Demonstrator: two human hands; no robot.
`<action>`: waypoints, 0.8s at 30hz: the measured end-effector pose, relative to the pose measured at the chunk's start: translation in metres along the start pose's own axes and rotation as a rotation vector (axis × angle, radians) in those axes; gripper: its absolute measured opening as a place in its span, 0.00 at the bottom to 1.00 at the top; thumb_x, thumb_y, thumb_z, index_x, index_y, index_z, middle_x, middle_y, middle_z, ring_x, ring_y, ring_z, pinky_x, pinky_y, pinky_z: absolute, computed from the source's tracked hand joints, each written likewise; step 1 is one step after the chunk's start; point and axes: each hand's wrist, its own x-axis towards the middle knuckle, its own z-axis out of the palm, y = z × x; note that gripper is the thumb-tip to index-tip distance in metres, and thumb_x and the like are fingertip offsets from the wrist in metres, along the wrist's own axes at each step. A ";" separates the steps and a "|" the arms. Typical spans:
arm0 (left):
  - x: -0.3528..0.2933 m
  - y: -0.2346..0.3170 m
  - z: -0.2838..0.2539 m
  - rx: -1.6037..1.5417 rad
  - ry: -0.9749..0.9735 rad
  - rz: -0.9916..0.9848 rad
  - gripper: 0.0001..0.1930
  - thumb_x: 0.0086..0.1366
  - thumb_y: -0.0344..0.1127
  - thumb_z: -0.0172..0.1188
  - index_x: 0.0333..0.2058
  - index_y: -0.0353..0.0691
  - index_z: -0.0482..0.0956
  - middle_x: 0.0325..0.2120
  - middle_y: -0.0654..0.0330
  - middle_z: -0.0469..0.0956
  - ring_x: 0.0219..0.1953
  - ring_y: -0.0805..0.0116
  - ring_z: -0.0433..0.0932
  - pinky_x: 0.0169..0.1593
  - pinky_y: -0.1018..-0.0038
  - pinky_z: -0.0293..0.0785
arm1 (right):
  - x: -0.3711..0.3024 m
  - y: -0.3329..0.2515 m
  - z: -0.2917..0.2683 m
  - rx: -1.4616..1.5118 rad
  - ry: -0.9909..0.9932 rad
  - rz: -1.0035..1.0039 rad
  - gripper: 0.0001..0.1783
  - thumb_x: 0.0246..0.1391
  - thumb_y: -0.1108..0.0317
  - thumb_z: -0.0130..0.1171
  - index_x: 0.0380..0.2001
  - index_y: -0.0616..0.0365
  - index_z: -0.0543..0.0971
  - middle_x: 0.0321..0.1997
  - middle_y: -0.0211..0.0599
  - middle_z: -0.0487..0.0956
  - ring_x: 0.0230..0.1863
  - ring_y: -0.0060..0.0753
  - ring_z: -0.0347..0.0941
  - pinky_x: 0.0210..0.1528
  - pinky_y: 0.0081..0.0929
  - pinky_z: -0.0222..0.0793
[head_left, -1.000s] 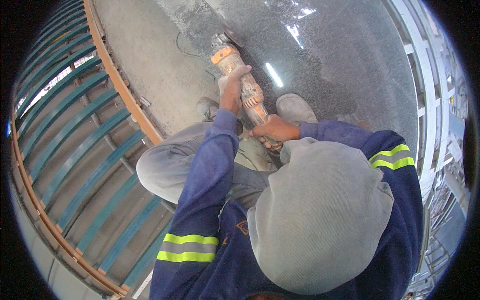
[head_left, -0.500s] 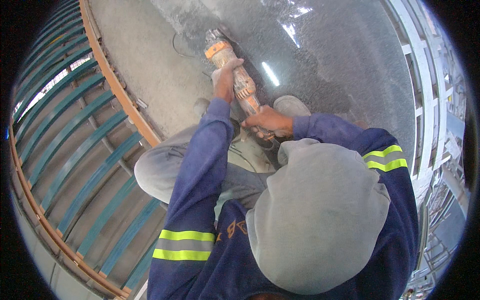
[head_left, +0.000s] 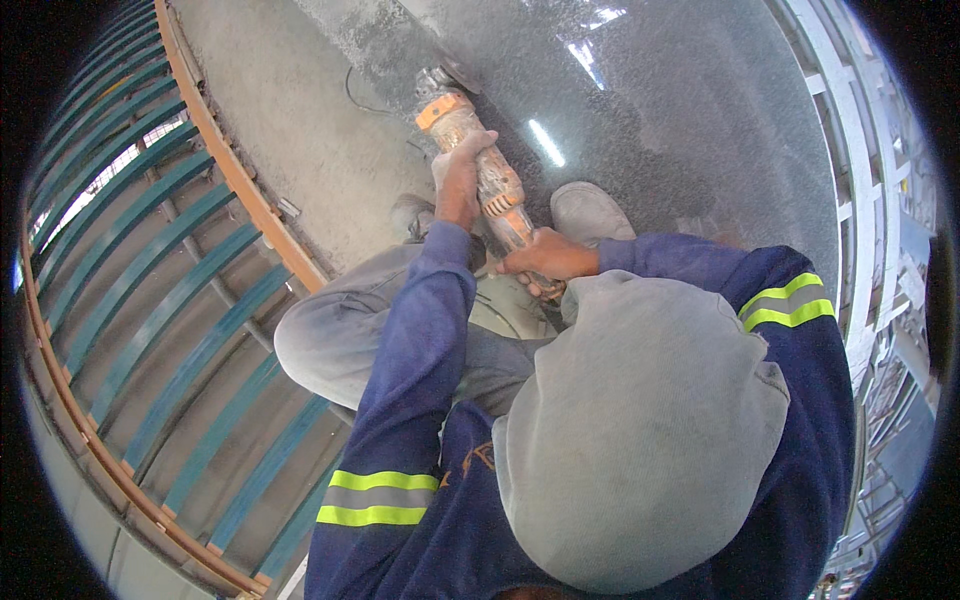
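A dusty orange angle grinder (head_left: 499,190) slants across the upper middle of the head view, its front end pointing away from me. My left hand (head_left: 464,180) is wrapped round its body behind the orange collar. Closer to me, my right hand (head_left: 551,255) grips the rear end. The grinder's disc (head_left: 461,77) lies along the near-left border of a shiny dark grey surface (head_left: 660,130); whether it touches cannot be made out. A cord shows below my right hand, partly hidden by the grey cap (head_left: 640,430).
Left stands an orange-edged frame (head_left: 235,170) with several teal slats (head_left: 200,350). Dusty pale floor (head_left: 270,80) runs beside it. White metal framework (head_left: 860,180) curves along the right. My bent leg (head_left: 335,335) and a shoe (head_left: 590,212) are close to the grinder.
The grinder and both hands have come slightly nearer to me and a little to the right. Both grips stay as they were.
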 end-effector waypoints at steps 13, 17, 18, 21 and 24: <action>0.023 0.002 -0.005 0.043 -0.010 0.030 0.18 0.51 0.33 0.68 0.38 0.30 0.75 0.27 0.56 0.76 0.23 0.65 0.78 0.27 0.68 0.77 | 0.018 -0.003 -0.009 0.109 -0.031 0.022 0.13 0.51 0.62 0.67 0.28 0.61 0.77 0.19 0.32 0.76 0.15 0.22 0.70 0.14 0.24 0.62; 0.027 0.006 0.002 0.043 -0.005 0.044 0.18 0.50 0.33 0.68 0.38 0.29 0.75 0.26 0.56 0.76 0.22 0.64 0.77 0.27 0.68 0.77 | 0.033 0.006 -0.014 0.204 -0.047 -0.030 0.13 0.52 0.62 0.66 0.25 0.60 0.76 0.18 0.30 0.75 0.13 0.20 0.68 0.11 0.25 0.58; 0.026 0.005 0.002 0.032 -0.004 0.043 0.18 0.50 0.33 0.68 0.38 0.29 0.75 0.26 0.56 0.76 0.22 0.64 0.77 0.27 0.68 0.77 | 0.031 0.004 -0.013 0.211 -0.051 -0.013 0.13 0.52 0.63 0.66 0.25 0.60 0.76 0.18 0.30 0.75 0.13 0.20 0.68 0.11 0.25 0.57; 0.033 0.002 -0.004 0.008 -0.003 0.052 0.16 0.51 0.32 0.67 0.37 0.30 0.75 0.26 0.56 0.76 0.21 0.65 0.77 0.26 0.68 0.77 | 0.026 -0.001 -0.012 0.212 -0.053 0.015 0.12 0.52 0.63 0.66 0.26 0.60 0.77 0.18 0.30 0.74 0.13 0.21 0.68 0.11 0.25 0.57; 0.031 0.001 -0.005 -0.007 -0.033 0.007 0.16 0.51 0.32 0.67 0.36 0.31 0.75 0.26 0.57 0.76 0.21 0.65 0.77 0.25 0.68 0.77 | 0.016 -0.005 -0.006 0.149 -0.029 0.016 0.12 0.52 0.64 0.66 0.28 0.61 0.77 0.19 0.30 0.75 0.14 0.21 0.69 0.13 0.24 0.60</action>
